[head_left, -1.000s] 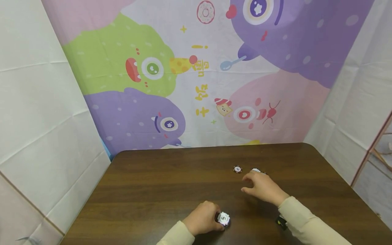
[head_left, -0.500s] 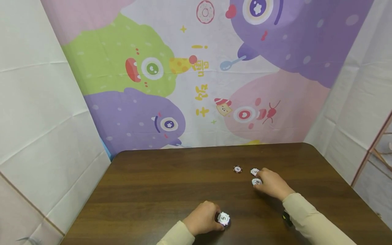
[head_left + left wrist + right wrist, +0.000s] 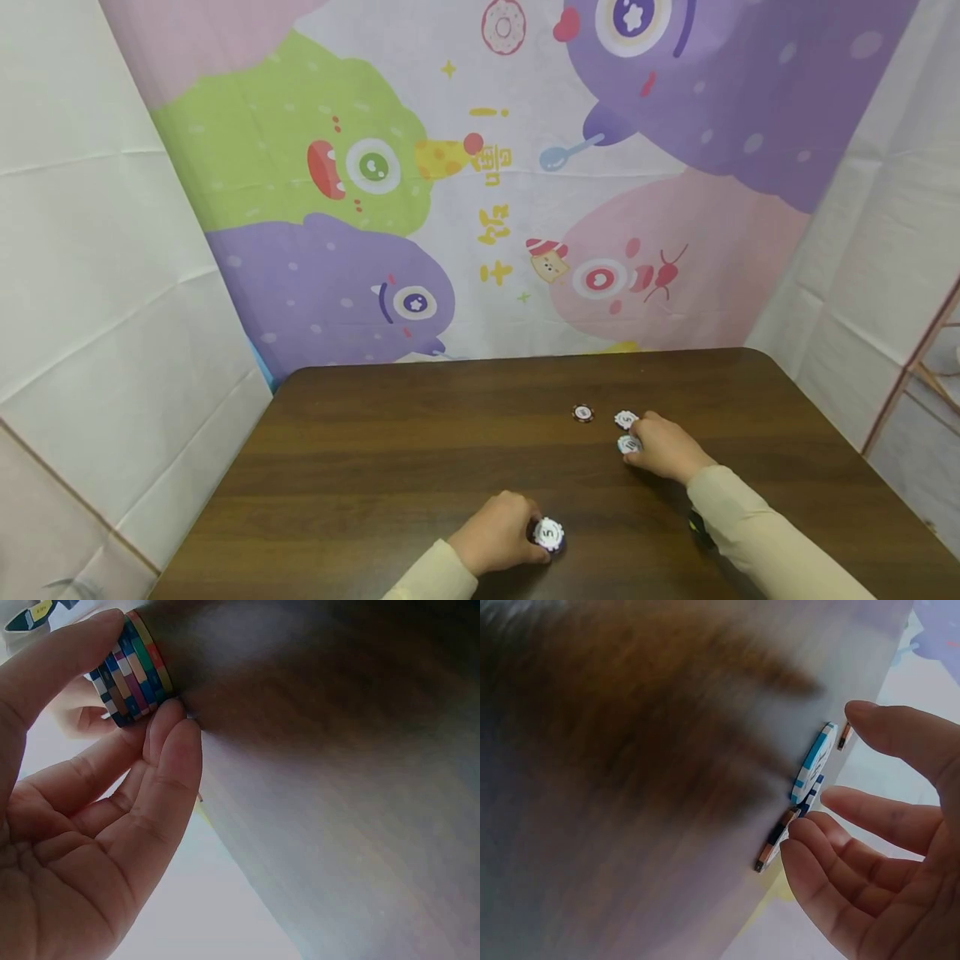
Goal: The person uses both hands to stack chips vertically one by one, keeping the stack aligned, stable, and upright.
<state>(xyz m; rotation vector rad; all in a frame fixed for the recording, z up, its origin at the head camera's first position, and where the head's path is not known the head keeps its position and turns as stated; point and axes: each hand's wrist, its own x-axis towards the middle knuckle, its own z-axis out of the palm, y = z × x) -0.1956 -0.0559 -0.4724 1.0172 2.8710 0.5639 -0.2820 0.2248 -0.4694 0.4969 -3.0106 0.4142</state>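
Observation:
A stack of poker chips (image 3: 132, 671) with several coloured layers stands near the front of the table, its white top chip (image 3: 549, 533) marked 5. My left hand (image 3: 497, 535) grips it between thumb and fingers. Further back, my right hand (image 3: 667, 448) is beside loose chips, thumb and fingers bent but apart. Its fingertips overlap the edges of a light-blue-and-white chip (image 3: 814, 763) marked 10 and a white chip (image 3: 626, 419) marked 5 in the head view. Below these, a dark orange-edged chip (image 3: 774, 844) shows partly behind the fingers in the right wrist view; contact is unclear.
Another dark chip (image 3: 582, 413) with a white centre lies left of the pair on the brown table (image 3: 390, 450). A cartoon-printed cloth (image 3: 502, 183) hangs behind the table's far edge. Pale cloth walls (image 3: 97, 275) stand on both sides.
My right hand has drawn back slightly to the right from above the chips, uncovering the chips marked 5 and 10, then stayed nearly still. My left hand keeps its grip on the stack.

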